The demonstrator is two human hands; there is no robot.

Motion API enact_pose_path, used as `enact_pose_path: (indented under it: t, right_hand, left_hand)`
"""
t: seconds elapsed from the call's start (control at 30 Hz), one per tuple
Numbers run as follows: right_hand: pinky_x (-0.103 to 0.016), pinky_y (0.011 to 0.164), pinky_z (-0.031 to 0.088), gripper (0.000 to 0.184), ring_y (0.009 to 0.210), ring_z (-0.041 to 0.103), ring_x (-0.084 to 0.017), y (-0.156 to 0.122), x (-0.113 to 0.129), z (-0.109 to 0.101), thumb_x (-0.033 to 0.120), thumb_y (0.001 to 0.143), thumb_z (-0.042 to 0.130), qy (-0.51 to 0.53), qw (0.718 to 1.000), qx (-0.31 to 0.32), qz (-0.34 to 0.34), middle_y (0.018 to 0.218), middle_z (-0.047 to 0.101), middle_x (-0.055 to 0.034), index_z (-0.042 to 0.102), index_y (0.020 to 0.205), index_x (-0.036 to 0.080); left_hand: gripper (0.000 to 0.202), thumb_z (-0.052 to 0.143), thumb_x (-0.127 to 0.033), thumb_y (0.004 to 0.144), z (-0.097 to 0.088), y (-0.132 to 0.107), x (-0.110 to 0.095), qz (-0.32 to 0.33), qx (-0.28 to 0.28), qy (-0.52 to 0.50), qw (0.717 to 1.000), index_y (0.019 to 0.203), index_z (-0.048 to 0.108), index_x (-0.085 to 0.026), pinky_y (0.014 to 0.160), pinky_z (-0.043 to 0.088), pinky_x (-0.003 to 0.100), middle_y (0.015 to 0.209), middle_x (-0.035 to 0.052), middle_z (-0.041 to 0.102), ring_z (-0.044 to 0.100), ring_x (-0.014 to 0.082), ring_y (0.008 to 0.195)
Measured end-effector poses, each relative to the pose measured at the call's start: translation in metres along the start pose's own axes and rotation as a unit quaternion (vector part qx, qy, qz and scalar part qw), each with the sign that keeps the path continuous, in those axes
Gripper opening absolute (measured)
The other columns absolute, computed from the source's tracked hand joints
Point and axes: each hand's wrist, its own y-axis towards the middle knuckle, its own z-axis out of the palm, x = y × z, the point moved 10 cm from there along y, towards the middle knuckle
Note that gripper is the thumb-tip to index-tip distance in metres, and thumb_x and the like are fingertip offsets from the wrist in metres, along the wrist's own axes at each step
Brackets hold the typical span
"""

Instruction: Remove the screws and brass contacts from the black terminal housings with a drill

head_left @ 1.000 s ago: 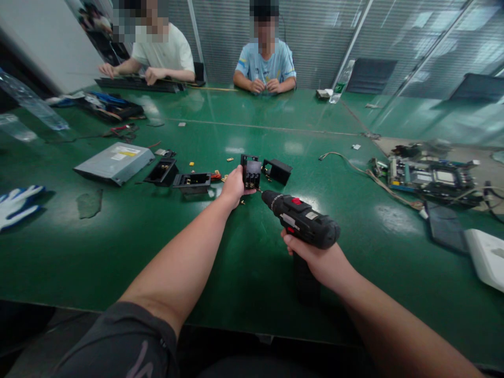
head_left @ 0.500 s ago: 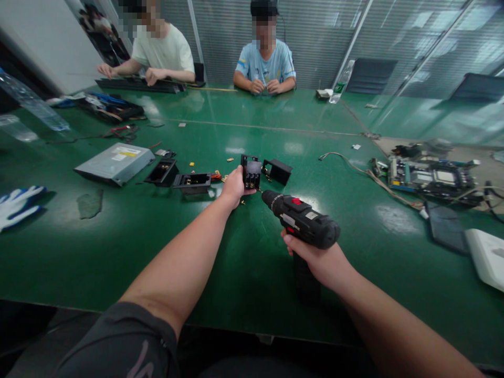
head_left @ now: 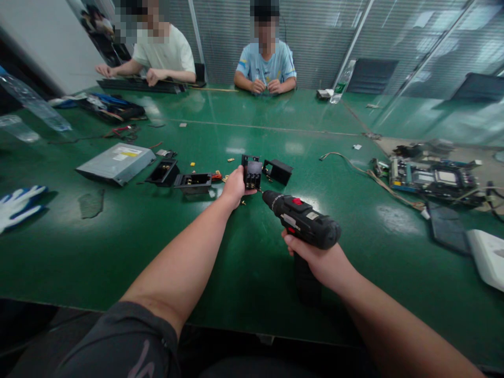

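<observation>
The person's left hand (head_left: pixel 236 188) is closed around a small black plastic housing (head_left: pixel 252 175), which stands upright just above the fingers with its slotted face turned toward the person. The right hand (head_left: pixel 315 262) is clenched around the grip of a black cordless drill (head_left: pixel 301 219), held level with its nose aimed left at the housing. The bit's tip sits just beside the housing's lower edge, close to the left hand, though I cannot tell whether the two touch. Just beyond the held piece, a second black housing (head_left: pixel 277 171) lies on the green workbench (head_left: pixel 118 262), near the left hand but apart from it. Two more open black housings (head_left: pixel 162 172) (head_left: pixel 192 183) sit further left, with small brass parts (head_left: pixel 227 159) scattered around them. Past those lie a grey metal disc drive (head_left: pixel 116 164) and a blue-and-white work glove (head_left: pixel 19 207). To the right, a bare circuit board (head_left: pixel 433 176) rests among loose cables (head_left: pixel 378 181). Across the bench sit two co-workers, one in a pale blue T-shirt (head_left: pixel 265 63) with both hands together, the other in a white T-shirt (head_left: pixel 163 52) with both hands at a black keyboard (head_left: pixel 136 85).
</observation>
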Motion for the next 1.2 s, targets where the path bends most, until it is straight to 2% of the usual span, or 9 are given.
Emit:
enact_pose_path:
  t: [0.2,0.33,0.43,0.67,0.97,1.2]
  right_hand:
    - [-0.052,0.09,0.066,0.047,0.099,0.078,-0.03,-0.0009,-0.0047,0.001,0.044,0.096,0.081,0.026,0.999,0.006,0.02,0.103,0.08,-0.0071,0.068,0.139,0.027]
    - [-0.051,0.087,0.065,0.046,0.096,0.077,-0.03,-0.0009,-0.0057,0.0014,0.044,0.096,0.08,0.022,0.999,0.006,0.023,0.099,0.079,-0.0061,0.068,0.138,0.028]
    - [-0.053,0.09,0.065,0.048,0.1,0.078,-0.032,-0.0004,-0.0041,0.0006,0.044,0.095,0.081,0.014,1.0,0.004,0.02,0.101,0.08,-0.0074,0.067,0.137,0.027]
    - [-0.054,0.093,0.063,0.046,0.1,0.078,-0.032,-0.0004,-0.0015,0.0023,0.042,0.092,0.081,0.025,0.999,0.012,0.025,0.104,0.079,-0.008,0.065,0.132,0.027]
    - [-0.052,0.089,0.063,0.045,0.101,0.078,-0.032,-0.0001,-0.0021,0.0016,0.043,0.091,0.081,0.016,0.999,0.013,0.026,0.106,0.08,-0.0093,0.065,0.129,0.026]
    - [-0.051,0.09,0.063,0.049,0.102,0.078,-0.032,0.0001,-0.0014,0.0012,0.043,0.092,0.08,0.011,1.0,0.012,0.015,0.109,0.081,-0.0103,0.066,0.136,0.025]
  left_hand:
    - [0.044,0.056,-0.063,0.115,-0.0006,-0.0016,-0.0001,-0.006,-0.007,-0.011,1.0,0.125,0.077,-0.025,0.084,0.076,0.043,0.12,0.0111,0.083,0.082,0.025,0.099]
    - [0.041,0.05,-0.055,0.119,0.0006,-0.0016,-0.0005,-0.006,-0.003,-0.006,1.0,0.126,0.076,-0.024,0.081,0.076,0.041,0.123,0.0115,0.083,0.081,0.0241,0.098]
    - [0.042,0.047,-0.054,0.12,0.0015,-0.0015,-0.0004,-0.004,0.001,-0.001,1.0,0.126,0.075,-0.023,0.08,0.076,0.04,0.122,0.0117,0.083,0.081,0.0239,0.099]
    - [0.05,0.055,-0.068,0.115,0.0006,-0.0016,0.0015,-0.008,-0.002,-0.007,1.0,0.128,0.076,-0.025,0.085,0.076,0.044,0.12,0.0123,0.083,0.082,0.0267,0.105]
    - [0.049,0.052,-0.065,0.117,0.0009,-0.0015,0.0002,-0.003,0.003,0.001,1.0,0.128,0.076,-0.024,0.087,0.076,0.044,0.121,0.012,0.084,0.083,0.0272,0.107]
    - [0.048,0.05,-0.063,0.118,0.001,-0.0006,0.0004,-0.001,0.003,0.005,1.0,0.13,0.075,-0.024,0.083,0.076,0.042,0.121,0.0118,0.084,0.082,0.025,0.101]
